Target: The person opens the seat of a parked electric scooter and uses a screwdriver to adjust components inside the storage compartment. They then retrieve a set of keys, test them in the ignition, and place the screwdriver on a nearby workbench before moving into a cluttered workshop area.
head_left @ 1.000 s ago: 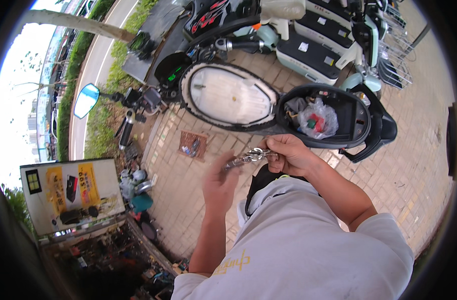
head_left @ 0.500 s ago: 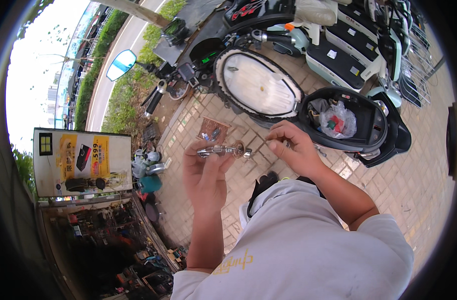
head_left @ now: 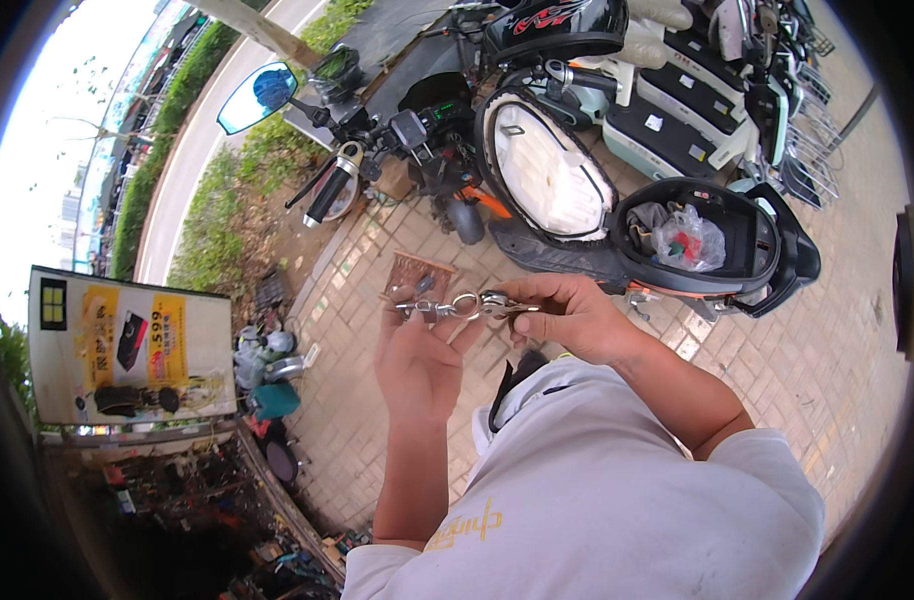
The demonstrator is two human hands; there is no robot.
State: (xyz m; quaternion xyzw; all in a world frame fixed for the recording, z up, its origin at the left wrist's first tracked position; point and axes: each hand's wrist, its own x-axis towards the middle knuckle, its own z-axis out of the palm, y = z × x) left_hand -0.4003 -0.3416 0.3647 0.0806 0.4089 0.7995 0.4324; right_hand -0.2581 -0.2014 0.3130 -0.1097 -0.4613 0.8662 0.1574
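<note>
Between my two hands, in front of my chest, is a shiny silver metal key ring (head_left: 465, 306) with a long metal clasp (head_left: 424, 310) on its left side. My left hand (head_left: 414, 360) has its thumb and fingers closed on that clasp. With thumb and fingertips pinched, my right hand (head_left: 577, 318) grips small silver and dark pieces (head_left: 495, 303) at the right of the ring. They look like keys, though fingers partly cover them. Beyond the hands stands an electric scooter with its seat (head_left: 552, 180) tipped up, white underside showing.
The scooter's open under-seat compartment (head_left: 765, 258) holds a clear plastic bag (head_left: 692, 240). Its handlebar grip (head_left: 327, 195) and mirror (head_left: 257, 100) stick out leftward. A brown tray (head_left: 405, 268) lies on the paving. At left are a signboard (head_left: 209, 350) and a tool-filled stall (head_left: 177, 490). More scooters (head_left: 667, 120) are parked behind.
My right hand has moved left to the key ring and now pinches the pieces beside it. The left hand keeps its hold. The view has shifted, showing more of the scooter's front.
</note>
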